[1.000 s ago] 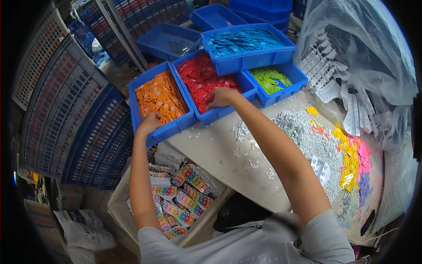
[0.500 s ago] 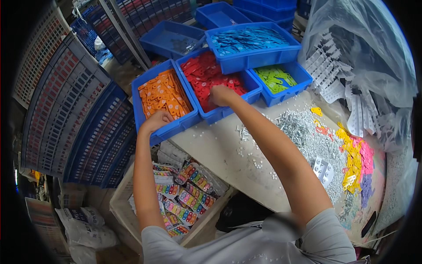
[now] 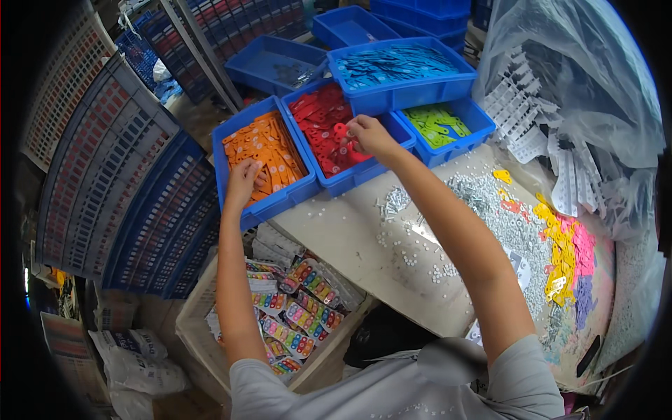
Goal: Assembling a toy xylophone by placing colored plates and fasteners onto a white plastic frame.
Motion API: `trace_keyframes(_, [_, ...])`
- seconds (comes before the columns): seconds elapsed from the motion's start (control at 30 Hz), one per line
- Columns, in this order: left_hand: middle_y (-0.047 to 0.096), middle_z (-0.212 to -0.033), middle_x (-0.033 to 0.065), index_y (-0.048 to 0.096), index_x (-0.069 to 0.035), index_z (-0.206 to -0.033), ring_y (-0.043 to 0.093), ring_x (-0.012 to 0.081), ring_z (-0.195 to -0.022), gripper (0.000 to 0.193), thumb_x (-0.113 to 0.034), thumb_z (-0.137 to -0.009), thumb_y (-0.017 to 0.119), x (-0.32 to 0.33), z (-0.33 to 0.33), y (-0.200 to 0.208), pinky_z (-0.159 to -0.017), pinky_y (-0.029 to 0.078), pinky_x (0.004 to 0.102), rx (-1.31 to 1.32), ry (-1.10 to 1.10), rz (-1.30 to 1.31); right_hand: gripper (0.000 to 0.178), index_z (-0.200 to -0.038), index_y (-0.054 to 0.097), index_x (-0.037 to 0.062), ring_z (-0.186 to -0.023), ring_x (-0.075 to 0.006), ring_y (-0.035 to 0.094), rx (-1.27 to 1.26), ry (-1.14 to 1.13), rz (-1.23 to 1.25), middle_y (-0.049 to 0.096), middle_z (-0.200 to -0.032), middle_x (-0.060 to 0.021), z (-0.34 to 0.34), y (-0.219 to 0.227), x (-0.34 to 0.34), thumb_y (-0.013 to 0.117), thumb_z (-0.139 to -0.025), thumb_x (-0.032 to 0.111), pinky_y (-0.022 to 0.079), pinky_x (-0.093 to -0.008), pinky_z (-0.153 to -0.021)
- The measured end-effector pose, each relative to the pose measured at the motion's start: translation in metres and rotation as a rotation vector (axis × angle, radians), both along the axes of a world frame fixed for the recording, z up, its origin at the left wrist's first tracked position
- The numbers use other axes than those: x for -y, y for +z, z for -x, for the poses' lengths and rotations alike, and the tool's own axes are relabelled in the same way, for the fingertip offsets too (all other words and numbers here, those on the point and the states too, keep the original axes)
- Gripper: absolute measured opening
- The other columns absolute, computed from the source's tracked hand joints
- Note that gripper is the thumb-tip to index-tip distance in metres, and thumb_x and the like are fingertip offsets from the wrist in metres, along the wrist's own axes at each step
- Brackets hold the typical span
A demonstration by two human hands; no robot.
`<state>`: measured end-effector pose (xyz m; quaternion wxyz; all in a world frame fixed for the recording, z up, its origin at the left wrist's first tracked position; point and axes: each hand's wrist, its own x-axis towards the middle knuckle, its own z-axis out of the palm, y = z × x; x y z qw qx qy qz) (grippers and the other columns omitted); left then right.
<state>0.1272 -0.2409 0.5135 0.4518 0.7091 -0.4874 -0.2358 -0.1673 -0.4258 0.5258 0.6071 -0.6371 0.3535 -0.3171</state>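
Note:
My right hand [image 3: 372,138] is lifted just above the red pieces, thumb and fingers pinching a red plastic piece [image 3: 341,132] with a rounded, holed end. Below it, a blue bin [image 3: 337,183] holds a heap of flat red pieces [image 3: 315,115]. My left hand [image 3: 242,183] reaches over the front left of the neighbouring blue bin [image 3: 218,150], its fingers curled down among flat orange pieces [image 3: 262,143]. Whether those fingers grip a piece is hard to make out.
A bin of blue pieces [image 3: 399,66] rests across the red and green bins' edges; green pieces [image 3: 435,124] lie beneath. Small metal fasteners [image 3: 483,199] and yellow pieces [image 3: 560,245] cover the table's right. A crate of packaged colourful pieces [image 3: 199,339] stands below. Stacked crates [image 3: 105,175] line the left.
My right hand has risen out of the red heap and shifted slightly right, now with red in its fingers. My left hand has moved up and further in over the orange pieces.

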Motion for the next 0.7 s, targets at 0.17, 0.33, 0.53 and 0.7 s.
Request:
trace_keyframes(0.17, [0.067, -0.08, 0.0045, 0.062, 0.001, -0.119, 0.056, 0.0105, -0.061, 0.027, -0.023, -0.108, 0.055, -0.008, -0.013, -0.004, -0.057, 0.047, 0.0289, 0.014, 0.015, 0.013, 0.02, -0.117, 0.063, 0.0062, -0.068, -0.0085, 0.057, 0.121, 0.186, -0.012, 0.068, -0.096, -0.0024, 0.076, 0.044, -0.063, 0.059, -0.104, 0.021, 0.046, -0.0224, -0.065])
trace_keyframes(0.33, [0.07, -0.085, 0.0034, 0.061, -0.001, -0.12, 0.057, 0.0085, -0.064, 0.025, -0.022, -0.106, 0.059, -0.005, -0.016, -0.013, -0.057, 0.046, 0.0251, -0.027, 0.055, 0.081, 0.02, -0.116, 0.062, 0.0034, -0.081, -0.0129, 0.07, -0.061, 0.136, -0.072, 0.073, -0.101, -0.0058, 0.2, 0.062, -0.142, 0.06, -0.104, 0.02, 0.053, -0.026, -0.072])
trace_keyframes(0.53, [0.073, -0.101, 0.0081, 0.062, -0.006, -0.115, 0.067, 0.0114, -0.082, 0.019, -0.021, -0.103, 0.064, -0.01, 0.018, 0.005, -0.07, 0.052, 0.0228, -0.263, 0.05, 0.343, 0.011, -0.104, 0.057, 0.0033, -0.087, -0.0175, 0.074, -0.075, -0.275, -0.128, 0.075, -0.093, -0.0094, 0.327, 0.039, -0.215, 0.06, -0.104, 0.014, 0.055, -0.0277, -0.072])
trace_keyframes(0.7, [0.07, -0.109, 0.0078, 0.062, -0.005, -0.115, 0.067, 0.0162, -0.097, 0.018, -0.017, -0.102, 0.064, -0.039, 0.166, 0.007, -0.082, 0.055, 0.0275, -0.647, -0.227, 0.265, 0.01, -0.098, 0.059, 0.0014, -0.094, -0.0199, 0.069, -0.355, -0.583, 0.128, 0.073, -0.096, -0.0089, 0.385, 0.028, -0.253, 0.064, -0.098, 0.01, 0.051, -0.032, -0.081])
